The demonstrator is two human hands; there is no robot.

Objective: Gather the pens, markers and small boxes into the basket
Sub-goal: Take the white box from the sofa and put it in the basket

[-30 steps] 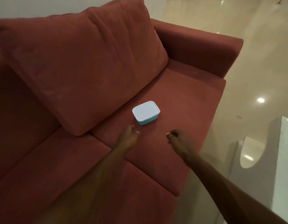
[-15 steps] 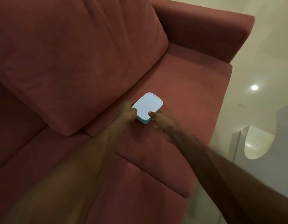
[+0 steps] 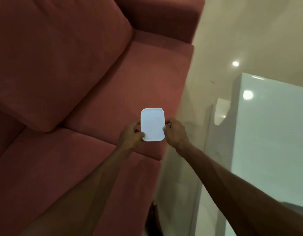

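Hands, left (image 3: 131, 134) and right (image 3: 175, 132), grip white box (image 3: 152, 124) above sofa (image 3: 99, 86).

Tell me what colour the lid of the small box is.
White, maybe faintly bluish, seen in the head view on the small box held between both hands.

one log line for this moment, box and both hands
phase: carry | box: gripped by both hands above sofa | left hand: left edge | right hand: right edge | basket: not visible
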